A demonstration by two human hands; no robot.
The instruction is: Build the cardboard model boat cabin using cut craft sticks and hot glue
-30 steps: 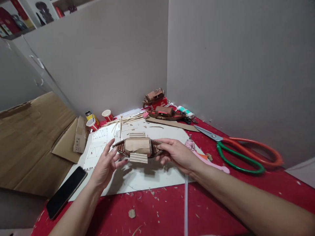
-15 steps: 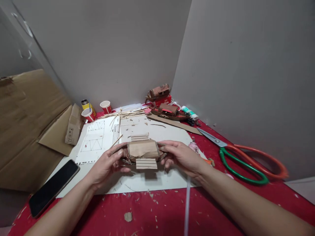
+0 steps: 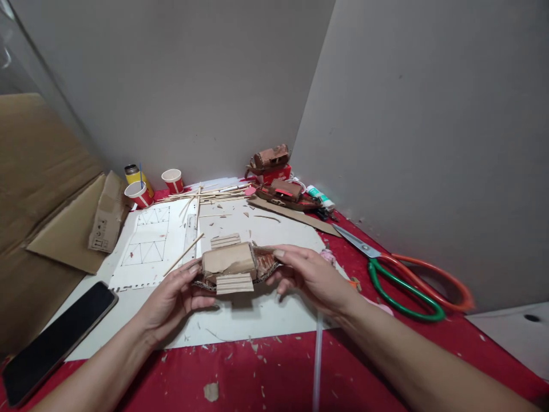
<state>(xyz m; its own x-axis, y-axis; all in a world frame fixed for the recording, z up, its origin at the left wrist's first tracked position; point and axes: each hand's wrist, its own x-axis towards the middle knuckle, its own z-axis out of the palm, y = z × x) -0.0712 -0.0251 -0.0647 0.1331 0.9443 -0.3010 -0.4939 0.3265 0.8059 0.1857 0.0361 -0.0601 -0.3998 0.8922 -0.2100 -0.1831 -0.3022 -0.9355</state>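
Between my two hands is a small cardboard model boat (image 3: 229, 258), held just above the white board (image 3: 274, 317). It has a curved plain-brown roof and a ribbed corrugated flap (image 3: 235, 284) sticking out on the near side; a second flap (image 3: 225, 240) shows on the far side. My left hand (image 3: 178, 292) pinches the left end, thumb on top and fingers below. At the right end, my right hand (image 3: 306, 274) grips the brown hull tip between thumb and fingers. The underside of the boat is hidden. A thin wooden stick (image 3: 183, 254) lies just beyond my left hand.
Big scissors (image 3: 407, 280) with orange and green handles lie right. A phone (image 3: 60, 337) and cardboard box (image 3: 47, 189) are left. Behind stand paper cups (image 3: 172, 179), sticks (image 3: 214, 196), two finished-looking model boats (image 3: 285, 191) and a cardboard strip (image 3: 295, 216). Scraps litter the red cloth (image 3: 257, 372).
The boat has tilted and turned slightly, its right end raised and more of the brown hull showing. The whole view has shifted, so most things sit further left.
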